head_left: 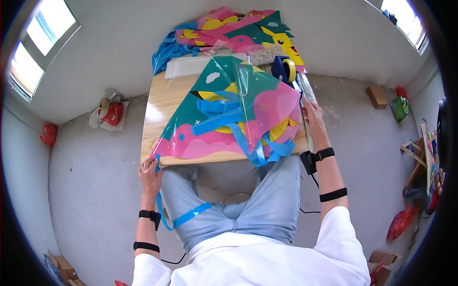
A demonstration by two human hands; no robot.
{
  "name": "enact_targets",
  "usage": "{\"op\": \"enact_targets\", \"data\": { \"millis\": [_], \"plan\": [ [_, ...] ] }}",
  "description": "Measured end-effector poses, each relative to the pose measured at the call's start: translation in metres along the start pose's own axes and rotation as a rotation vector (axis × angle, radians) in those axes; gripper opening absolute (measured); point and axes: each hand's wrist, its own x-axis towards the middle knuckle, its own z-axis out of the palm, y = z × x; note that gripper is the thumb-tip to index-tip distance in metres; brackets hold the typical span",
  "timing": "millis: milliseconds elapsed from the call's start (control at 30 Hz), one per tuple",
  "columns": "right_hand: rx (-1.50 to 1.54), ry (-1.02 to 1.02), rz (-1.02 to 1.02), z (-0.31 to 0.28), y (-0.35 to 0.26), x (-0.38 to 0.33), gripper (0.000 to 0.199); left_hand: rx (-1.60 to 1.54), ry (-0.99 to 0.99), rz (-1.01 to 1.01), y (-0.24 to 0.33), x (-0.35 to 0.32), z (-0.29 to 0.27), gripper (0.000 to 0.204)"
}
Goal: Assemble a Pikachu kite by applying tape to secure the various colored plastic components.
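Two hands working a kite at a small wooden table [160, 102], seen from above. Nearest, sitting with blue-jeaned knees under the table edge, a blue ribbon [191, 217] trailing across the left thigh. Left hand [150, 175] pinching the kite's lower left corner at the near table edge, fingers closing on the thin film and the ribbon's upper end. Right hand [312, 117] resting at the kite's right tip, fingers curling around what appears to be a slim clear rod or sleeve [307, 95]; exact grasp hard to tell. Kite [229, 109] lying flat across the tabletop, triangular, green, pink and yellow, with loose blue tails bunching at its middle. Likely very light, floppy, slick and easy to crease or tear; probably best taken at the corners or along a stiffening spar, not mid-sheet. Farther back, a roll of tape [286, 69] in a blue dispenser, then a stack of more kites [234, 28] at the table's far end against the white wall.
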Motion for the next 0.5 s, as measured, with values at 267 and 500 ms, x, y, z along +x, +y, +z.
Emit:
{"op": "enact_targets", "data": {
  "millis": [267,500],
  "plan": [
    [-0.829,-0.131,-0.972,0.073,0.037,-0.048,0.007,-0.007,0.001,-0.017,0.009,0.001,-0.004,0.048],
    [-0.95,-0.29,-1.084,0.068,0.035,-0.091,0.01,-0.042,-0.004,-0.006,0.006,0.004,0.0,0.049]
  ]
}}
